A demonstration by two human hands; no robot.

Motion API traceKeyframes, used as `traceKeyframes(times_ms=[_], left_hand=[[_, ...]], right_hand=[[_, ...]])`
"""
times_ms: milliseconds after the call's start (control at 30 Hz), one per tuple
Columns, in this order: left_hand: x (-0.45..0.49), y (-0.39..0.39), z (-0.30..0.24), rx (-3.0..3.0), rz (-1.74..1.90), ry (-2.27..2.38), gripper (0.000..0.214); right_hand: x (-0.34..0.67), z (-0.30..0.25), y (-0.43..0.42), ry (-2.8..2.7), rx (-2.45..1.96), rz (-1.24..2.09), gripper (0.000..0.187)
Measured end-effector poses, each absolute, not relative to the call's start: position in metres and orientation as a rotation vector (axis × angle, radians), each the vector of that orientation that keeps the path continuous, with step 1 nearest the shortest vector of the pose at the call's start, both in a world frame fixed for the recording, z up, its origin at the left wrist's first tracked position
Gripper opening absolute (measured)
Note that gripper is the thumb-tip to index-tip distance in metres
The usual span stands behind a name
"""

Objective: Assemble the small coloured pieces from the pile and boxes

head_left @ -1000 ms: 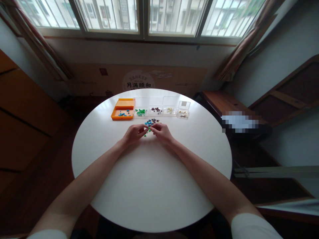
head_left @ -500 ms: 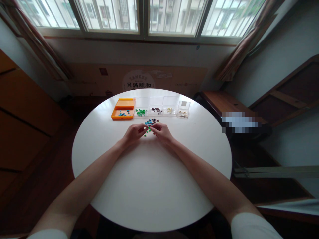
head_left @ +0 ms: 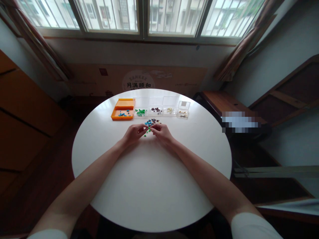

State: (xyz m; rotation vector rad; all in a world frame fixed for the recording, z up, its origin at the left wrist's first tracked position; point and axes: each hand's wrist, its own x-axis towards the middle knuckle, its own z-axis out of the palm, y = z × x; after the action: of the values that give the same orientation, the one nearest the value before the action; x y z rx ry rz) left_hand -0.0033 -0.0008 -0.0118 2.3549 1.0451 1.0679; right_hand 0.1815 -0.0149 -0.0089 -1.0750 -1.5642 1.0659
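My left hand (head_left: 135, 133) and my right hand (head_left: 162, 132) rest on the round white table (head_left: 149, 186), fingertips meeting in a pinch. Between them sits a small green piece (head_left: 149, 128), and both hands appear closed on it. Just beyond the fingertips lies a small pile of loose coloured pieces (head_left: 152, 122), blue, green and dark. Farther back stand an orange tray (head_left: 123, 111) with blue pieces, then clear boxes: one with green pieces (head_left: 141, 112), one with dark pieces (head_left: 156, 109), one with pale pieces (head_left: 169, 109), and a small one (head_left: 183, 111).
A window runs along the far wall, curtains at both sides. A cardboard box (head_left: 139, 79) with printed characters stands behind the table. Wooden furniture is at the left (head_left: 22, 109), and a low wooden bench (head_left: 224, 103) at the right.
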Motion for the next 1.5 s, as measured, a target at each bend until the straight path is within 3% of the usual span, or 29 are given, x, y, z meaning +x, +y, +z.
traceKeyframes(times_ms=[1500], left_hand=[[-0.0047,0.0006,-0.0134,2.37,1.042,1.055,0.024]], right_hand=[[0.1811,-0.0088,-0.0146,-1.561,-1.077,1.076,0.024]])
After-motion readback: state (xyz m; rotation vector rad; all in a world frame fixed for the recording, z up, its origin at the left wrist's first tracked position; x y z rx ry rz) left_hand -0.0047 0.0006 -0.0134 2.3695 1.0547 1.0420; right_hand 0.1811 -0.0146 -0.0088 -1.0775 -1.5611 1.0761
